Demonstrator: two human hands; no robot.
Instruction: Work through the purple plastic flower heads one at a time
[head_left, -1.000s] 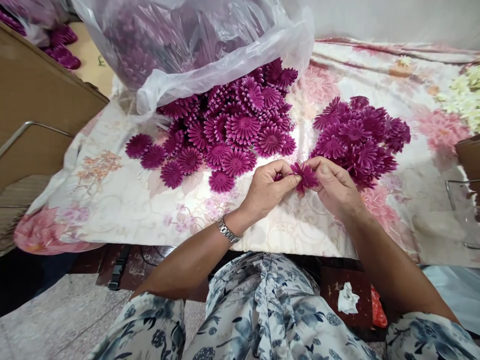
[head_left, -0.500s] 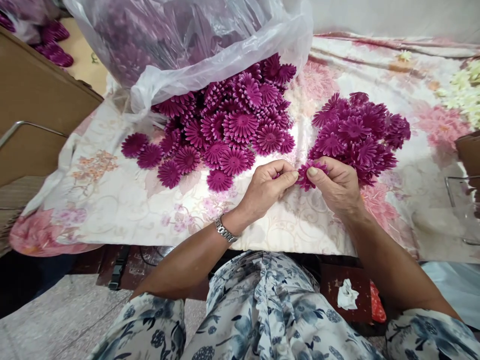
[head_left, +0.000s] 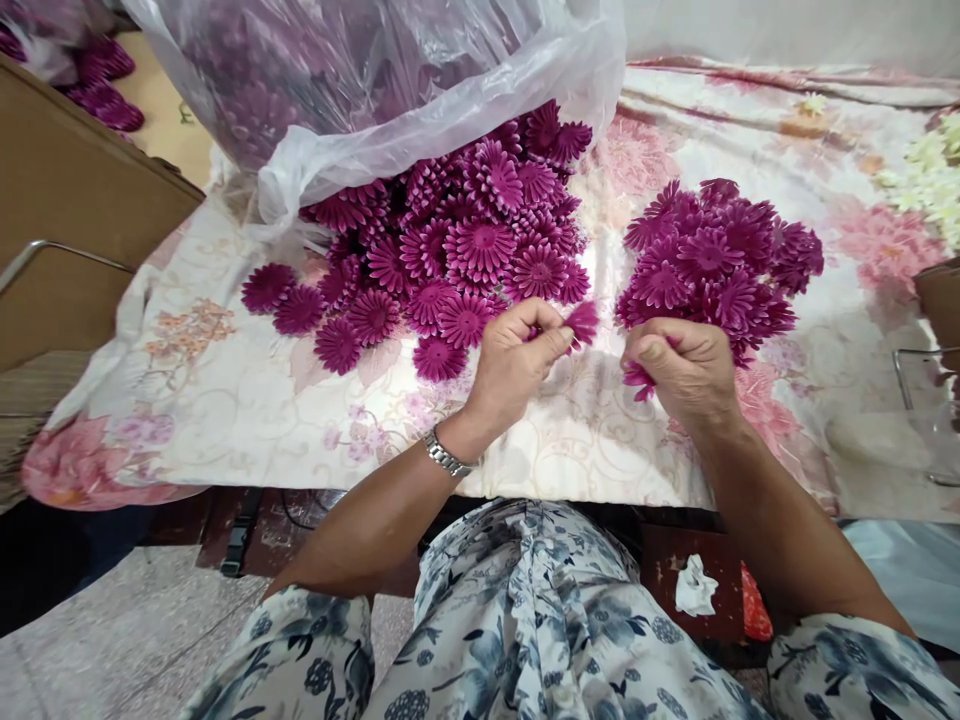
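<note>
My left hand [head_left: 517, 355], with a metal watch [head_left: 444, 452] on its wrist, pinches a purple artificial flower piece [head_left: 582, 322] between thumb and fingers. Its petals stick out to the right. My right hand [head_left: 684, 372] is closed around another purple flower piece, whose petals [head_left: 637, 380] show below the fingers. The two hands are apart over the cloth. Beyond the left hand lies a spread heap of flat purple flower heads [head_left: 480, 250]. Just past my right hand sits a second, fluffier pile of purple flowers [head_left: 709, 255].
A clear plastic bag [head_left: 420, 90] of purple flowers opens onto the heap. The table has a floral cloth [head_left: 247, 430]. Cardboard [head_left: 82, 200] stands at the left, pale yellow flowers [head_left: 926, 185] lie at the far right. Crumpled white tissue [head_left: 695, 586] rests below the table edge.
My hands, close together at one flower before, have drawn apart. The left moved slightly left and up, the right slightly right, each with purple petals in its fingers.
</note>
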